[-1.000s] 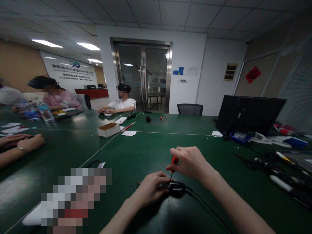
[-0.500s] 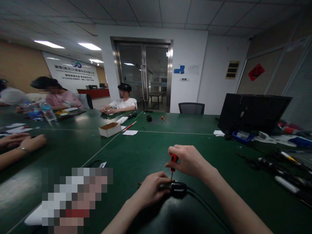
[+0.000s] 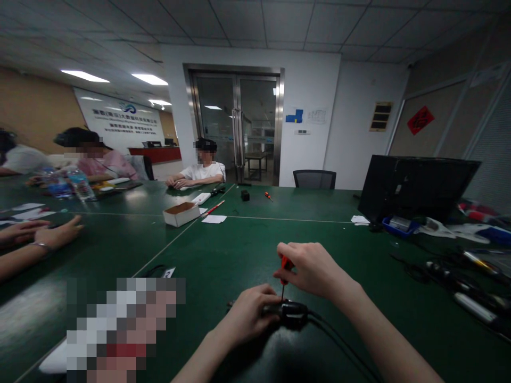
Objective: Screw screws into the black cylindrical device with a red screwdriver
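Observation:
In the head view my right hand [image 3: 309, 266] is closed around the red handle of a screwdriver [image 3: 285, 271]. The screwdriver stands upright, and its thin shaft meets the near end of a black corded device [image 3: 294, 314], close to my left fingertips. My left hand [image 3: 255, 311] is wrapped over the device's left part and keeps it on the table. Two black cords run from the device's right end toward the lower right. The screwdriver's tip is too small to make out.
On the green table [image 3: 239, 250] stand an open white box [image 3: 181, 214], a second red screwdriver [image 3: 268, 196] and a black block [image 3: 245, 196]. A monitor [image 3: 415, 189], a blue tray [image 3: 399, 225] and dark tools with cords [image 3: 451, 276] lie right. A co-worker's hands [image 3: 56, 234] rest at left.
The whole view has shifted slightly downward. Both of my hands keep their grip, with the screwdriver still on the device. At left, the co-worker's hand has moved a little to the right.

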Demonstrator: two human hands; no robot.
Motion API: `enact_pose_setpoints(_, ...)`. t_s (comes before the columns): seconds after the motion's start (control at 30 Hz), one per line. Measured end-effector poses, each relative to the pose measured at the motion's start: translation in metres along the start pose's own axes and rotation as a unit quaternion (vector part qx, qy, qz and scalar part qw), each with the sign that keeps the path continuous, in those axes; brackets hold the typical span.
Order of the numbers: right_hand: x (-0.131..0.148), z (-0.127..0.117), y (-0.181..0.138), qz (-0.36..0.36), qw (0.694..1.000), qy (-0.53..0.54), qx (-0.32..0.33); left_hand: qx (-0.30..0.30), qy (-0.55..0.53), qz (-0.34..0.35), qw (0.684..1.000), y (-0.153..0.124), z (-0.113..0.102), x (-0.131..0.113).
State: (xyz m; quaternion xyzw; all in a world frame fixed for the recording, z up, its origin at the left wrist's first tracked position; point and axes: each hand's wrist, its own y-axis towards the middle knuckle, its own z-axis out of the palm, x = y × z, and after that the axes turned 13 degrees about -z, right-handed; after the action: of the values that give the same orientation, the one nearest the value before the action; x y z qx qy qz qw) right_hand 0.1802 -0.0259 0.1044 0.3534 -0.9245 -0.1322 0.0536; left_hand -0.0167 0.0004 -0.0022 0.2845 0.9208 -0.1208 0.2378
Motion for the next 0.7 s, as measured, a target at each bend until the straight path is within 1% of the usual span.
enact_pose_setpoints(0.1, 0.0015, 0.001, 0.0007, 0.006, 0.999, -0.031, 0.007, -0.001, 0.002, 0.001, 1.0, 0.001, 0.0008, 0.0011)
enact_pose_setpoints(0.23, 0.0021, -0.0028, -0.0032, -0.013, 1.0, 0.015, -0.016, -0.003, 0.006, 0.007, 1.0, 0.0021, 0.001, 0.0017)
enact_pose_setpoints(0.3, 0.0017, -0.0039, -0.004, -0.015, 0.999, 0.028, -0.018, -0.003, 0.004, 0.006, 1.0, 0.0019, 0.001, 0.0017)
enact_pose_setpoints(0.5, 0.001, -0.0004, 0.0017, 0.028, 0.999, -0.036, 0.005, -0.005, 0.003, 0.005, 1.0, 0.0033, 0.0031, 0.0039)
enact_pose_setpoints(0.6, 0.0012, 0.0004, 0.0022, 0.026, 0.998, -0.048, 0.018, -0.004, 0.003, 0.004, 1.0, 0.0047, 0.0041, 0.0052)
enact_pose_setpoints(0.7, 0.0024, -0.0009, -0.0009, 0.008, 0.999, -0.035, 0.008, -0.003, 0.004, 0.005, 1.0, 0.0054, 0.0043, 0.006)
